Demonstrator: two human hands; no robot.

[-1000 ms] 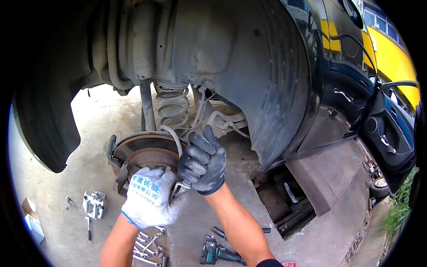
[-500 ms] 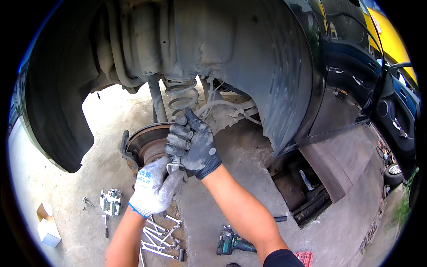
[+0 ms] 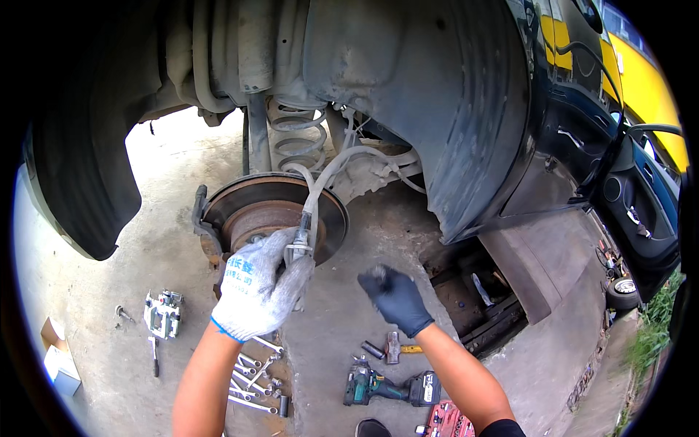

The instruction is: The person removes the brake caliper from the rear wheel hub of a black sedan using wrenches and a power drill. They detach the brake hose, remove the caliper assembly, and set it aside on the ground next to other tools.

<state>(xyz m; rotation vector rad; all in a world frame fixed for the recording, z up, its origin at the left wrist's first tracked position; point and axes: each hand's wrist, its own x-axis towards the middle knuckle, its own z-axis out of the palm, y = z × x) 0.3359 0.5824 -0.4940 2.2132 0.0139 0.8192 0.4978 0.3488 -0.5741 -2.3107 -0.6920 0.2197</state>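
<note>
My left hand [image 3: 258,280], in a white knitted glove, is closed around the metal end fitting [image 3: 299,246] of a grey sheathed cable [image 3: 328,175]. This cable curves down from the suspension, across the front of the rusty brake disc [image 3: 331,222]. My right hand [image 3: 397,298] wears a dark glove and is apart from the cable, over the concrete to the right of the disc. Its fingers look curled but are smeared, so whether anything is in them does not show. Nearest below it lies a hammer [image 3: 393,348] with a yellow handle.
A coil spring [image 3: 298,138] hangs behind the disc, under the wheel arch [image 3: 408,95]. On the ground lie a brake caliper [image 3: 163,315], several wrenches [image 3: 251,375], a cordless impact wrench [image 3: 371,386] and a red tool case [image 3: 448,419]. A pit [image 3: 480,298] opens at the right.
My right hand has let go of the cable and moved right and down. My left hand still grips the end fitting. More of the disc and cable shows.
</note>
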